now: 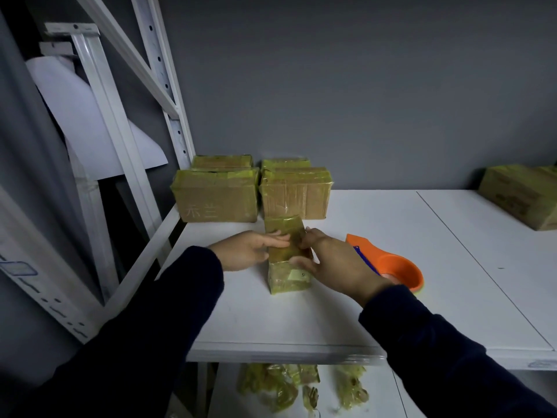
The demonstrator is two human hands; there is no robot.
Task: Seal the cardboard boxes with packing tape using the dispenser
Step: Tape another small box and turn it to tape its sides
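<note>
Cardboard box [288, 279], the small one, is sitting on the white table [301, 321] a little past the near edge, already wrapped in yellowish tape, and I'm watching both hands working on it. Left hand [247, 250] is lying with straight fingers across the box's top, pressing down and gripping nothing. Right hand [337, 263] is curling round the box's right side, thumb on the front top edge and fingers over the top, so it's holding the box itself. I'm reading this as the smoothing step: the tape is being rubbed flat. Just beside the right wrist, the orange dispenser [394, 267] is lying on the table with nobody holding it. Further back, two stacks of taped boxes [217, 196] are standing against the grey wall. Off at the far right, another box [521, 194] is waiting. For the next move I'm judging the right hand needs to let go, pick up the dispenser and fetch an unsealed box.
</note>
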